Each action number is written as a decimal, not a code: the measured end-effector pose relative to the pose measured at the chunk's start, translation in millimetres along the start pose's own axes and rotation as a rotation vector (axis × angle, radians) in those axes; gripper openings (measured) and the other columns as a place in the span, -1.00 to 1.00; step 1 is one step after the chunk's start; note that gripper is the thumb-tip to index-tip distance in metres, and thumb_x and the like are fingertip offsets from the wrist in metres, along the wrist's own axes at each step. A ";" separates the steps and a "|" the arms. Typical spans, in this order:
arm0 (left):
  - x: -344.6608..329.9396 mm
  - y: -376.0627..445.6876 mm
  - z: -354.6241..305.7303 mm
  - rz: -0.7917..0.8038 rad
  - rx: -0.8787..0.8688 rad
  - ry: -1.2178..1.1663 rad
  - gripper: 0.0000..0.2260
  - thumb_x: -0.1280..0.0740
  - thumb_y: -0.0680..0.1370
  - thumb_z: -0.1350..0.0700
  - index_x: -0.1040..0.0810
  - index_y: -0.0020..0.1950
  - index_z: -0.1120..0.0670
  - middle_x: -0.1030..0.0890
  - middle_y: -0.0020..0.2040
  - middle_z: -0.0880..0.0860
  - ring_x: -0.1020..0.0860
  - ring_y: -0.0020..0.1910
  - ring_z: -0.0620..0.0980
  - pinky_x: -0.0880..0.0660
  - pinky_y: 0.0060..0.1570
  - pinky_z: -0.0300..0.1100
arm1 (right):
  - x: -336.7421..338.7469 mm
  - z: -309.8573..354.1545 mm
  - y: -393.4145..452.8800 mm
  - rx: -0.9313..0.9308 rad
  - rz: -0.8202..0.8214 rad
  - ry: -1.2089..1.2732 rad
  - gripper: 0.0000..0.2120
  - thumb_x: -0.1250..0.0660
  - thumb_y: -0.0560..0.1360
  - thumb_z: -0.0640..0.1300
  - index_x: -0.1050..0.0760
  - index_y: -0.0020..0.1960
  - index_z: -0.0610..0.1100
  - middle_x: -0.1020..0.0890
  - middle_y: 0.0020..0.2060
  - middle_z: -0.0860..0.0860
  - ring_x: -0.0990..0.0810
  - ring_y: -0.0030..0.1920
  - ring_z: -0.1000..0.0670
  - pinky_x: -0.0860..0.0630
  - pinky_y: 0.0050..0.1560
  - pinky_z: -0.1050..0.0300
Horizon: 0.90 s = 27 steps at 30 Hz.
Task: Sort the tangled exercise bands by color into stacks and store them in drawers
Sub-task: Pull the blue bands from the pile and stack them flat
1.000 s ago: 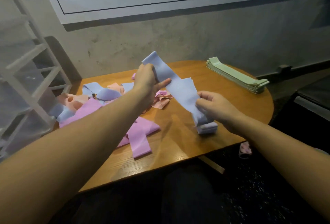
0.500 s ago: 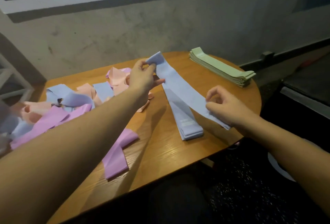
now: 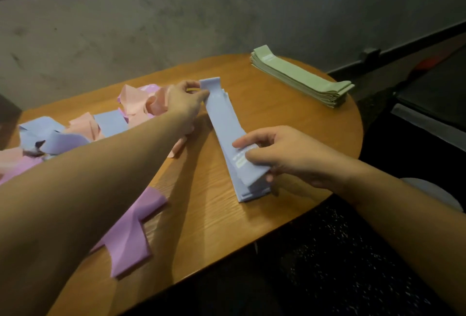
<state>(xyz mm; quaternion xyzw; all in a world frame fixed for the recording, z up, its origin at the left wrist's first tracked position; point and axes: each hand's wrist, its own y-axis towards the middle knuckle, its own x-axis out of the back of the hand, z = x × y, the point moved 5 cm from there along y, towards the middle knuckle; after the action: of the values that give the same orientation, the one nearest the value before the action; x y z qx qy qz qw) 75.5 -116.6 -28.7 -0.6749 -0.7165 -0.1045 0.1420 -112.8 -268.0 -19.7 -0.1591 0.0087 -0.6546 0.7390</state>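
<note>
Hands work at both ends of a blue band [image 3: 223, 119] laid along the blue stack [image 3: 249, 184] at the middle of the round wooden desk [image 3: 201, 227]. Left hand [image 3: 184, 103] pinches the far end in a fingertip grip; right hand [image 3: 285, 154] clasps the near end, thumb on top. Tangled pink, blue and purple bands [image 3: 83, 126] lie to the left, and a purple band [image 3: 131, 235] sprawls nearer. A green stack [image 3: 300, 76] sits at the far right edge.

smooth matt rubbery blue bands [image 3: 227, 124] lie on a satin-sheened, grained wooden table [image 3: 201, 214].
</note>
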 end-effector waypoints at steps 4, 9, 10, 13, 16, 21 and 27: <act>-4.8 8.8 3.2 0.005 -0.010 0.101 -0.79 -0.40 0.61 0.02 -0.53 0.23 -0.05 -0.58 0.02 0.00 -0.50 -0.23 -0.10 -0.42 -0.39 -0.24 | 1.9 -9.2 8.5 -0.069 0.051 0.014 -0.80 -0.40 0.54 -0.26 -0.64 0.12 -0.06 -0.64 0.03 -0.13 -0.57 -0.22 -0.14 -0.54 -0.32 0.09; -9.8 16.5 7.5 0.020 -0.079 0.223 -0.83 -0.39 0.61 0.00 -0.54 0.17 -0.02 -0.59 -0.02 0.01 -0.54 -0.22 -0.06 -0.43 -0.44 -0.29 | 6.8 -22.4 14.2 -0.079 0.053 -0.076 -0.82 -0.45 0.52 -0.20 -0.65 0.10 -0.05 -0.58 -0.23 -0.08 -0.45 -0.42 0.00 -0.40 -0.43 0.13; -10.4 17.8 9.4 0.027 -0.078 0.224 -0.84 -0.40 0.60 0.00 -0.55 0.14 -0.01 -0.59 -0.04 0.01 -0.54 -0.21 -0.05 -0.44 -0.41 -0.29 | 8.1 -22.3 14.8 -0.064 0.060 -0.155 -0.82 -0.46 0.51 -0.17 -0.65 0.11 -0.04 -0.56 -0.32 -0.02 -0.43 -0.45 0.05 -0.39 -0.45 0.18; -13.5 22.8 14.1 0.041 -0.073 0.210 -0.82 -0.45 0.56 0.00 -0.57 0.09 0.01 -0.61 -0.07 0.02 -0.53 -0.26 -0.06 -0.46 -0.36 -0.25 | 8.9 -21.8 17.3 0.042 0.068 -0.378 -0.81 -0.50 0.48 -0.08 -0.66 0.09 0.02 -0.51 -0.39 0.09 -0.43 -0.46 0.15 -0.34 -0.41 0.34; -15.3 26.1 14.8 0.043 -0.083 0.220 -0.80 -0.45 0.56 -0.03 -0.58 0.12 0.01 -0.63 -0.05 0.03 -0.54 -0.29 -0.08 -0.50 -0.33 -0.24 | 7.7 -24.3 15.8 0.139 0.055 -0.521 -0.83 -0.50 0.46 0.00 -0.66 0.04 0.06 -0.51 -0.42 0.11 -0.44 -0.43 0.18 -0.33 -0.37 0.34; -16.5 28.7 11.3 0.077 -0.136 0.310 -0.71 -0.42 0.58 0.01 -0.51 0.28 -0.02 -0.60 0.15 -0.01 -0.61 -0.16 -0.05 -0.58 -0.26 -0.21 | 14.6 -24.7 12.5 0.236 -0.009 -0.787 -0.69 -0.45 0.44 0.21 -0.56 0.16 0.21 -0.51 -0.15 0.18 -0.45 -0.12 0.20 -0.37 -0.11 0.24; -23.3 28.8 6.5 0.166 -0.183 0.504 -0.65 -0.27 0.67 0.04 -0.44 0.47 -0.03 -0.50 0.38 0.00 -0.56 0.15 0.02 -0.57 -0.05 -0.13 | 14.5 -30.4 16.1 0.192 0.035 -0.911 -0.34 -0.35 0.47 0.31 -0.25 0.51 0.23 -0.22 0.54 0.15 -0.05 0.54 0.12 0.02 0.49 0.03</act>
<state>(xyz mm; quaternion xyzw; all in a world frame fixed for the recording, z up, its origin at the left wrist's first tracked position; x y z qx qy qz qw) 104.9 -134.3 -44.1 -0.6939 -0.5885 -0.3215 0.2622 -101.9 -287.3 -49.8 -0.3609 -0.3749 -0.5033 0.6898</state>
